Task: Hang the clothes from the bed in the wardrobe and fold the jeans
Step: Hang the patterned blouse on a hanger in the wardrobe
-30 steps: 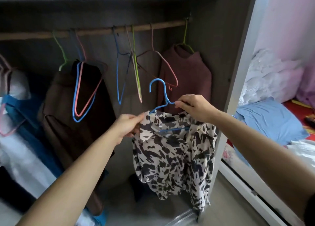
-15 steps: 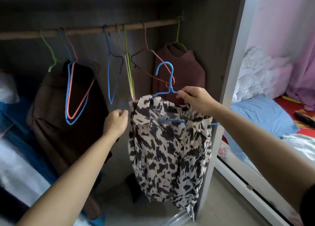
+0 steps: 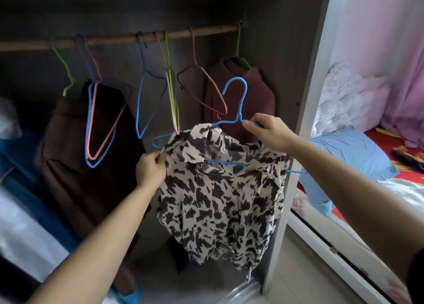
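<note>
We were on the hang-up step w/ the spotty shirt (image 3: 220,200). Our right hand (image 3: 268,131) pinched the blue hanger (image 3: 243,102) just under its hook, thumb & fingers curled tight on the wire. Our left hand (image 3: 150,167) pinched the shirt's shoulder edge, fingers curled on the cloth. The shirt hung down under both hands, in front of the open wardrobe, not on the rail (image 3: 114,40) yet.

Just above our left pinch, the hanger's end poked out bare, so that shoulder wasn't on right. We think the next move needed the left hand to pull the cloth over that bare end. Then the right hand had to lift the hook up & over the rail, prob. in the gap above it, beside the dark red top (image 3: 259,92).

Vs. 1 s ago, the hook sat higher, closer to the rail, & the left hand had slid out to the shirt's edge. Jeans: not in view.
</note>
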Tool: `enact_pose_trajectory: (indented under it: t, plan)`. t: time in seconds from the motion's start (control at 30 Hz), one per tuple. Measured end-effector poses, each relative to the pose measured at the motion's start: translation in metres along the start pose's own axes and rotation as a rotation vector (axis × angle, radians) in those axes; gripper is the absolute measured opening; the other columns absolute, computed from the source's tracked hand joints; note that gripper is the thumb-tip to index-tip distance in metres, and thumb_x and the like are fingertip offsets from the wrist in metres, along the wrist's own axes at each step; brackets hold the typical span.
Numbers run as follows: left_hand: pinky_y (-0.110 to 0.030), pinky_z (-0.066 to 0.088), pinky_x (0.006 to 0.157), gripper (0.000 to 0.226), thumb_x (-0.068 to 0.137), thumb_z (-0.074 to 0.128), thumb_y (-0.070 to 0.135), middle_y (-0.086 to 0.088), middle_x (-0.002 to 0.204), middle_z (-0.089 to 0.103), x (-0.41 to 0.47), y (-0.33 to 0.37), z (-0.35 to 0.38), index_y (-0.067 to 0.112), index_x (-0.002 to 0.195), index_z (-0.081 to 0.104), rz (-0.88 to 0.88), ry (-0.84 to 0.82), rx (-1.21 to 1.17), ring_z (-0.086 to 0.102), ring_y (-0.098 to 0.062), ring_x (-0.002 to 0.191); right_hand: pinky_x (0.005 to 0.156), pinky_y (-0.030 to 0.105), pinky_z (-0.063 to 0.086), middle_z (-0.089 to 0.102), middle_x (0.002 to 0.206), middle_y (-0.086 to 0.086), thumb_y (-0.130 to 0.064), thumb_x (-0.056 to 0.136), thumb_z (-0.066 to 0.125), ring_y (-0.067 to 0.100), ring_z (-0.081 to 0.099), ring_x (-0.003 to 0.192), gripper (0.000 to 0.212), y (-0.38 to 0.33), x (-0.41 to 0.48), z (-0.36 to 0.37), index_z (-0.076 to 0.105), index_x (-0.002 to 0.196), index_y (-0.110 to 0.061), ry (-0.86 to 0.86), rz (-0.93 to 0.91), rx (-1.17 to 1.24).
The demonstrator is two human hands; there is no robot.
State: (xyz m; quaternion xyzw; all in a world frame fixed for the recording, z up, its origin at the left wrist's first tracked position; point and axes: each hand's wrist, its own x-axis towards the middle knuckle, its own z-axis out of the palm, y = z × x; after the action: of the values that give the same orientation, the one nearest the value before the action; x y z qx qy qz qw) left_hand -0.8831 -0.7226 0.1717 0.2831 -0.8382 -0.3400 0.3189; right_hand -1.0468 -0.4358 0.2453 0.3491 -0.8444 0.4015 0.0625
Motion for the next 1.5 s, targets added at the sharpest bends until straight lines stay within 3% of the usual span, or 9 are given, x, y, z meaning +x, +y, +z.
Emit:
enact_pose_trajectory:
  t: [0.17, 0.37, 0.53, 0.8, 0.93, 1.1, 1.27, 1.37, 1.5]
  plan:
    - [-0.032, 0.049, 0.080, 0.015, 0.094, 0.058, 0.020, 0.002, 0.090, 0.070, 0.009, 0.003, -0.005, 0.015, 0.096, 0.073, -0.076, 0.014, -0.273, 0.065, -0.021, 0.091, 0.056, 0.035, 0.046, 0.062, 0.067, -0.002, -0.066, 0.094, 0.047, 0.019, 0.059, 0.065, 0.052, 0.008, 0.000, 0.003, 0.053, 0.068, -0.021, -0.178, 0.039, -0.378]
    - [-0.020, 0.053, 0.059, 0.018, 0.096, 0.061, 0.023, -0.001, 0.085, 0.077, 0.000, 0.017, -0.007, 0.018, 0.085, 0.074, -0.261, -0.322, -0.697, 0.072, -0.016, 0.080, 0.054, 0.013, 0.041, 0.060, 0.063, -0.013, -0.059, 0.094, 0.054, -0.001, 0.053, 0.056, 0.038, 0.002, 0.000, 0.014, 0.068, 0.083, -0.026, -0.048, 0.013, 0.026]
    - [-0.025, 0.049, 0.057, 0.023, 0.093, 0.063, 0.035, -0.001, 0.074, 0.072, -0.001, 0.031, -0.009, 0.017, 0.080, 0.070, -0.372, -0.275, -0.825, 0.066, -0.015, 0.063, 0.078, 0.030, 0.053, 0.071, 0.089, 0.003, -0.054, 0.100, 0.046, 0.021, 0.067, 0.084, 0.040, 0.000, -0.003, 0.016, 0.072, 0.093, -0.024, -0.437, 0.028, -0.245]
    - [-0.027, 0.056, 0.063, 0.011, 0.091, 0.068, 0.020, -0.004, 0.077, 0.074, -0.002, 0.043, -0.010, 0.016, 0.083, 0.072, -0.366, -0.313, -0.983, 0.070, -0.018, 0.069, 0.076, 0.023, 0.048, 0.067, 0.088, -0.001, -0.035, 0.104, 0.048, 0.013, 0.061, 0.080, 0.027, 0.011, -0.011, 0.020, 0.068, 0.109, -0.018, -0.429, -0.054, -0.183]
    - [-0.035, 0.059, 0.082, 0.017, 0.096, 0.060, 0.022, -0.011, 0.103, 0.074, 0.002, 0.045, -0.009, 0.011, 0.103, 0.071, -0.402, -0.317, -1.175, 0.072, -0.023, 0.093, 0.067, 0.019, 0.043, 0.061, 0.072, -0.007, -0.028, 0.105, 0.048, -0.001, 0.054, 0.061, 0.021, 0.017, -0.017, 0.024, 0.062, 0.089, -0.025, -0.269, -0.070, -0.043]
    - [-0.038, 0.053, 0.088, 0.019, 0.095, 0.063, 0.027, -0.008, 0.091, 0.075, -0.002, 0.037, -0.001, 0.014, 0.088, 0.075, -0.212, -0.193, -0.645, 0.070, -0.026, 0.092, 0.067, 0.008, 0.039, 0.065, 0.079, -0.006, -0.031, 0.106, 0.046, 0.005, 0.058, 0.069, 0.027, 0.030, -0.024, 0.027, 0.056, 0.080, -0.035, -0.411, -0.031, -0.233]
    - [-0.036, 0.048, 0.062, 0.040, 0.088, 0.058, 0.047, -0.006, 0.065, 0.066, -0.012, 0.037, -0.002, 0.012, 0.070, 0.068, 0.057, -0.097, 0.102, 0.065, -0.028, 0.071, 0.082, 0.023, 0.043, 0.068, 0.098, -0.006, -0.034, 0.106, 0.044, 0.014, 0.061, 0.088, 0.025, 0.025, -0.025, 0.026, 0.067, 0.102, -0.025, -0.383, -0.046, -0.195]
    - [-0.035, 0.048, 0.070, 0.019, 0.093, 0.053, 0.036, 0.000, 0.094, 0.068, -0.014, 0.046, 0.000, 0.024, 0.089, 0.068, 0.205, -0.073, 0.376, 0.063, -0.029, 0.093, 0.080, 0.024, 0.046, 0.068, 0.094, -0.003, -0.035, 0.106, 0.043, 0.011, 0.060, 0.085, 0.026, 0.015, -0.022, 0.022, 0.066, 0.102, -0.023, -0.312, -0.063, -0.128]
    - [-0.041, 0.043, 0.096, 0.035, 0.098, 0.048, 0.035, -0.009, 0.124, 0.056, -0.015, 0.055, 0.008, 0.012, 0.120, 0.062, 0.300, -0.105, 0.340, 0.048, -0.030, 0.119, 0.063, 0.006, 0.038, 0.058, 0.067, -0.031, -0.031, 0.106, 0.044, -0.010, 0.052, 0.063, 0.026, 0.002, -0.017, 0.008, 0.064, 0.097, -0.017, -0.256, -0.104, -0.060]
